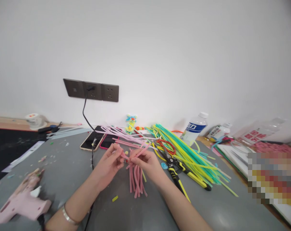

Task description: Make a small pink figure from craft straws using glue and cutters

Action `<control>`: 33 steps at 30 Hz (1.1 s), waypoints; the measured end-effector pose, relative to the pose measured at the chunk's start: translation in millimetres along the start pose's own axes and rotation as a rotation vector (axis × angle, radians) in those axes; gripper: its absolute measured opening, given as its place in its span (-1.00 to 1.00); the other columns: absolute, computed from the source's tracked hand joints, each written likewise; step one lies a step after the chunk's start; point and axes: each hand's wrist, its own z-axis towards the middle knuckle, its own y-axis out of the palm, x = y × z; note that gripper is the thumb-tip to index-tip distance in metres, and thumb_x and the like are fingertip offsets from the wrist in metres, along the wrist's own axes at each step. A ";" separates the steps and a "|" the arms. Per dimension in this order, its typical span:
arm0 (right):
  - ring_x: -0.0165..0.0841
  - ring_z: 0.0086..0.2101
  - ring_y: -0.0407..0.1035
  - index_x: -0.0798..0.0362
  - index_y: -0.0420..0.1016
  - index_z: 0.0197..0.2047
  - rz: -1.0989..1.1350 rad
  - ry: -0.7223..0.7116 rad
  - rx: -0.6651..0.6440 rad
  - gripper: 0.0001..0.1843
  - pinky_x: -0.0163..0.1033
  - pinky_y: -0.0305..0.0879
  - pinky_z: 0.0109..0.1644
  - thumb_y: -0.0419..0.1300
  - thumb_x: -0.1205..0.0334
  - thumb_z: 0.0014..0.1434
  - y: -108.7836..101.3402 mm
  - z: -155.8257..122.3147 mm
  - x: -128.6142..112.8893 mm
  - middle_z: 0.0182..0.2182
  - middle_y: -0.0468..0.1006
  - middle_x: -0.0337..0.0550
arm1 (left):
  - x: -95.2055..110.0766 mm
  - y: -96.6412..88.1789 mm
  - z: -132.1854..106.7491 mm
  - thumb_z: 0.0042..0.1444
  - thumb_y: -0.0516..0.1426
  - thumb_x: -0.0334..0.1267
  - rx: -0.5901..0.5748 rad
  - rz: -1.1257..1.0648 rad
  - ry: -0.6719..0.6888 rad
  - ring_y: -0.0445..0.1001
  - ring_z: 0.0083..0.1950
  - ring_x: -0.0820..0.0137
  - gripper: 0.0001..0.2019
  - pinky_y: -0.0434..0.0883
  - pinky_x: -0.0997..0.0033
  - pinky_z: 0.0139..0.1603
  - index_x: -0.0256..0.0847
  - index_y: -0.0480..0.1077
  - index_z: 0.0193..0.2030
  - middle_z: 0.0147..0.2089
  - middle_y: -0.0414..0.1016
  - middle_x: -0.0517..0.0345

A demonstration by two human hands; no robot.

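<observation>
Pink fuzzy pipe cleaners hang in a bundle below my fingers, over the grey mat. With its fingertips pinched, my left hand holds the end of one pink strand. My right hand grips the top of the bundle, and some strands stick up past its thumb. The exact spot where the strands meet is partly hidden by my fingers. Behind my hands lie loose pale pink pipe cleaners. A short yellow-green piece rests on the mat, nearer to me.
Yellow-and-black pliers, red-handled scissors and green and yellow pipe cleaners lie right. A bottle stands behind them. Two phones lie left under a black cord. A pink glue gun lies at front left.
</observation>
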 end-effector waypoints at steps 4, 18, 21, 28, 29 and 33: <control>-0.38 -0.47 0.46 0.07 0.57 -0.39 0.045 0.010 0.020 -0.75 -0.23 0.47 -0.32 0.40 0.04 0.01 -3.2 0.1 2.5 -0.45 0.56 -0.22 | 0.7 -1.0 -1.0 -0.01 0.36 -0.13 -0.086 0.048 -0.045 0.07 -0.58 0.69 -0.64 0.08 0.64 -0.55 -0.20 0.24 -0.40 -0.44 0.26 0.37; -0.41 -0.44 0.53 0.10 0.48 -0.30 0.092 0.094 -0.174 -0.75 -0.34 0.44 -0.32 0.43 0.20 0.02 -11.1 -1.6 1.3 -0.44 0.60 -0.22 | 1.6 -1.4 -5.3 -0.04 0.36 -0.05 -0.267 0.296 -0.136 -0.01 -0.61 0.66 -0.58 -0.10 0.52 -0.56 -0.23 0.21 -0.48 -0.53 0.28 0.34; -0.40 -0.45 0.53 0.09 0.44 -0.27 0.127 0.105 -0.191 -0.72 -0.36 0.42 -0.37 0.43 0.22 0.02 -11.2 -2.8 -0.2 -0.44 0.59 -0.23 | -0.2 -3.1 -4.5 -0.03 0.36 -0.07 -0.304 0.301 -0.140 0.00 -0.60 0.65 -0.59 -0.09 0.50 -0.55 -0.23 0.21 -0.47 -0.53 0.27 0.34; -0.42 -0.43 0.53 0.12 0.47 -0.31 0.129 0.145 -0.215 -0.78 -0.38 0.43 -0.35 0.41 0.24 0.04 -13.8 -4.1 0.1 -0.42 0.59 -0.21 | -1.3 -2.9 -3.8 -0.03 0.36 -0.07 -0.317 0.318 -0.151 0.00 -0.58 0.63 -0.59 -0.10 0.49 -0.54 -0.22 0.21 -0.47 -0.53 0.24 0.35; -0.42 -0.43 0.53 0.12 0.48 -0.30 0.129 0.146 -0.216 -0.78 -0.38 0.43 -0.35 0.41 0.25 0.04 -14.2 -4.3 0.5 -0.42 0.59 -0.21 | -0.8 -2.4 -3.8 -0.04 0.36 -0.06 -0.315 0.315 -0.158 -0.01 -0.59 0.63 -0.58 -0.10 0.49 -0.54 -0.22 0.21 -0.47 -0.54 0.24 0.36; -0.43 -0.44 0.52 0.14 0.50 -0.31 0.119 0.159 -0.224 -0.79 -0.38 0.43 -0.36 0.41 0.23 0.04 -14.3 -4.8 0.3 -0.43 0.58 -0.21 | 1.2 -0.9 -3.8 -0.06 0.36 -0.05 -0.306 0.335 -0.186 0.01 -0.60 0.64 -0.57 -0.10 0.50 -0.55 -0.23 0.21 -0.49 -0.55 0.25 0.35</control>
